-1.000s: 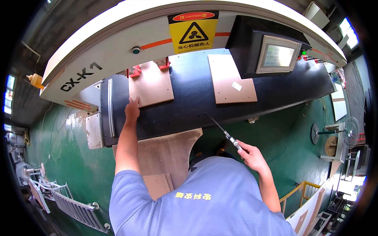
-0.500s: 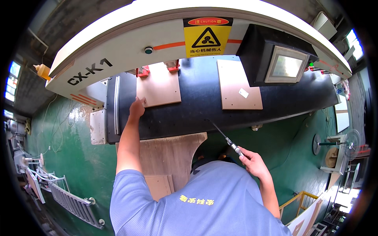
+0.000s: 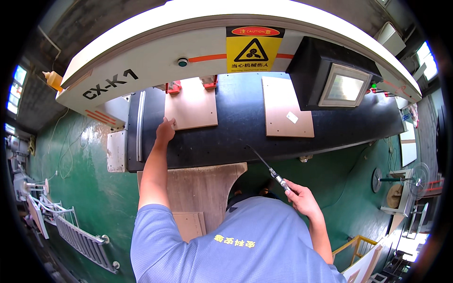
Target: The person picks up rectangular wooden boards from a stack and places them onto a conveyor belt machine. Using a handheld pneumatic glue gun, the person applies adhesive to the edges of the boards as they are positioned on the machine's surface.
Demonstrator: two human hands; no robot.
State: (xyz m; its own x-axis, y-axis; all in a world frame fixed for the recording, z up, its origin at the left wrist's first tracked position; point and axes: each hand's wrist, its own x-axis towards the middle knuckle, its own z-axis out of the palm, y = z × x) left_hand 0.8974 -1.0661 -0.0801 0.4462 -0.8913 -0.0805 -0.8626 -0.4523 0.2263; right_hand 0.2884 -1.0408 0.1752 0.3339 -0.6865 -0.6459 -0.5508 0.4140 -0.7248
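Head view: left hand (image 3: 165, 130) is on the near left corner of the left board (image 3: 194, 106), fingers at the edge; can't tell if it's gripping or just resting there. That board lies flat on the black table (image 3: 236, 134), far end running in under the machine (image 3: 151, 51), two red clamps (image 3: 210, 84) at that end; can't tell if they touch it. Right hand (image 3: 302, 198) is closed round the tool (image 3: 281, 182), a slim metal body with a long thin black nozzle (image 3: 260, 156). Nozzle points forward and left, tip over the table's near side, between the two boards and apart from both. Contact with the table: can't tell. Right board (image 3: 281, 108) also lies flat, well apart from the left one, white label (image 3: 292, 117) on top, partly hidden by the black screen housing (image 3: 312, 70). Metal rail (image 3: 140, 125) sits left of the left board. Brown panel (image 3: 203, 186) is just in front of me, at the table's near edge. Green floor (image 3: 89, 188) around.
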